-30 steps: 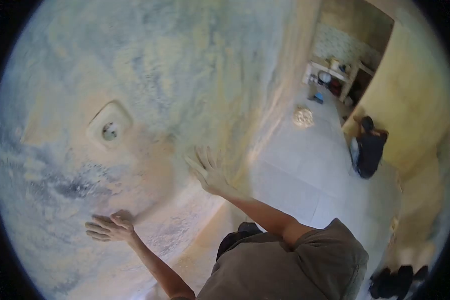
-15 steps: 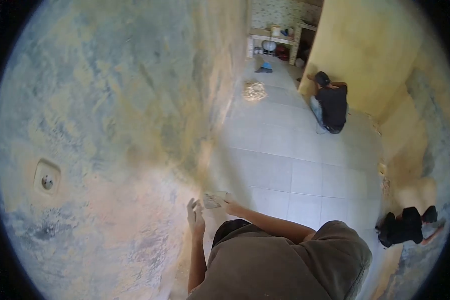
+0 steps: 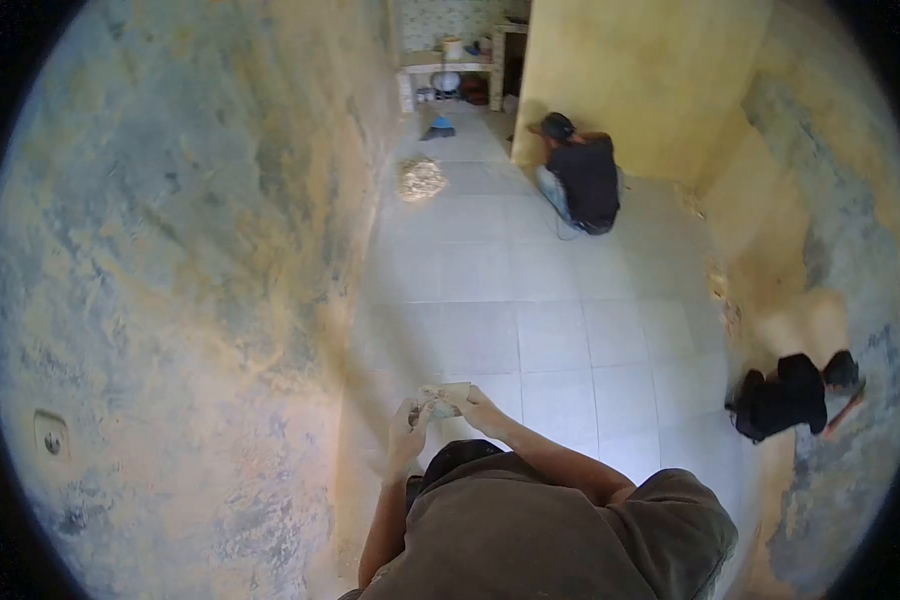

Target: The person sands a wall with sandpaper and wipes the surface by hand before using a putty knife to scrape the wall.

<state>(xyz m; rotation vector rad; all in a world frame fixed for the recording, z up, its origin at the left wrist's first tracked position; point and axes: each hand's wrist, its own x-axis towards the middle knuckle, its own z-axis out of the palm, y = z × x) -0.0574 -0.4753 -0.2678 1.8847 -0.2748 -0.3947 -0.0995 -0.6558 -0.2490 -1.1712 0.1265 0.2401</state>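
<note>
In front of my chest, my right hand (image 3: pixel 479 408) grips the right side of a small flat greyish piece (image 3: pixel 451 399), with the fingers closed on its edge. My left hand (image 3: pixel 408 428) is closed at the left side of the same piece, thumb near its lower edge. What the piece is made of is too small to tell. Both hands are over the tiled floor, just right of the blotchy left wall (image 3: pixel 170 250).
A person in black (image 3: pixel 585 180) crouches by the yellow wall (image 3: pixel 630 90); another person (image 3: pixel 785 398) is at the right wall. Debris (image 3: pixel 422 179) and a blue broom (image 3: pixel 440 127) lie on the floor. A socket (image 3: pixel 52 437) is on the left wall.
The view has turned, so the room has shifted left. My left hand, earlier apart with fingers spread near the wall, has come to the piece in my right hand and closed on it.
</note>
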